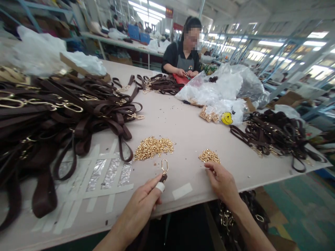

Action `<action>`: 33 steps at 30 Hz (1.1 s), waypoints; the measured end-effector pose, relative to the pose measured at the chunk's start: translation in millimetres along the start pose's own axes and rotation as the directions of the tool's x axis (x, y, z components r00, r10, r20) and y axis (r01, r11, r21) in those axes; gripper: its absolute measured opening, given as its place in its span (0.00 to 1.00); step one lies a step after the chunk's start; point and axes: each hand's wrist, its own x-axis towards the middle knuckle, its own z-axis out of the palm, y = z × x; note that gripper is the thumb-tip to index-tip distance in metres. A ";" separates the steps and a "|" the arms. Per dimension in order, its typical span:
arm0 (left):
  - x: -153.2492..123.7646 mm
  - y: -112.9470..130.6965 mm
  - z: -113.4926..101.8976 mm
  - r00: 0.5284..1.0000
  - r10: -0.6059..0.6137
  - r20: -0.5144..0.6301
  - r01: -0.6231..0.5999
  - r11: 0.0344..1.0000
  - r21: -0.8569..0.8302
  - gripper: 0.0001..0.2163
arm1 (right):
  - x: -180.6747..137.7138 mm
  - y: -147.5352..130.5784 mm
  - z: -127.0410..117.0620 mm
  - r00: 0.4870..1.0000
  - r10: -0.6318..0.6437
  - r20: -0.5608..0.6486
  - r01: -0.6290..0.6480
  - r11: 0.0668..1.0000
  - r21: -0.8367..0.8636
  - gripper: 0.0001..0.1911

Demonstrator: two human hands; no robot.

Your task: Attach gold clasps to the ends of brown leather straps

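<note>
Near the table's front edge, my left hand [149, 198] is closed on the end of a dark brown strap [163, 178]. A gold oval clasp [164, 165] sticks out from that strap end, beyond my fingertips. White tape is wrapped round a finger or thumb of this hand. My right hand [221, 181] reaches to the near side of a small pile of gold metal pieces [209, 156]. Its fingers are bent together at the pile, and whether a piece is between them is hidden. A larger pile of gold pieces [153, 147] lies farther left.
A big heap of brown straps [78, 108] covers the table's left side. More straps [274, 132] lie at the right. Plastic bags [222, 87] stand at the back, with a co-worker [184, 52] behind them. Below the edge is a box of straps [232, 216].
</note>
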 end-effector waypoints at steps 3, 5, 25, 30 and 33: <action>-2.8 0.9 -1.9 1.000 -0.010 -0.009 0.010 0.999 -0.053 0.23 | 6.9 22.9 -5.3 0.979 -0.175 0.104 0.193 0.960 -0.204 0.11; -3.8 0.0 -0.4 0.999 -0.030 -0.014 0.028 0.995 -0.096 0.22 | 10.3 26.4 -4.5 0.952 -0.246 0.179 0.288 0.920 -0.264 0.13; -1.3 -18.7 1.5 0.979 0.177 -0.102 -0.199 0.936 -0.290 0.09 | -21.8 -106.7 56.0 0.999 0.003 -0.040 0.023 0.774 0.633 0.04; -3.2 -21.5 -0.2 0.955 0.261 -0.141 -0.289 0.926 -0.242 0.08 | -24.5 -122.7 74.2 1.000 -0.001 -0.025 0.017 0.756 0.655 0.04; -4.1 -22.2 -1.6 0.937 0.313 -0.156 -0.339 0.923 -0.181 0.10 | -24.6 -121.0 73.0 0.999 0.018 -0.038 0.011 0.758 0.652 0.04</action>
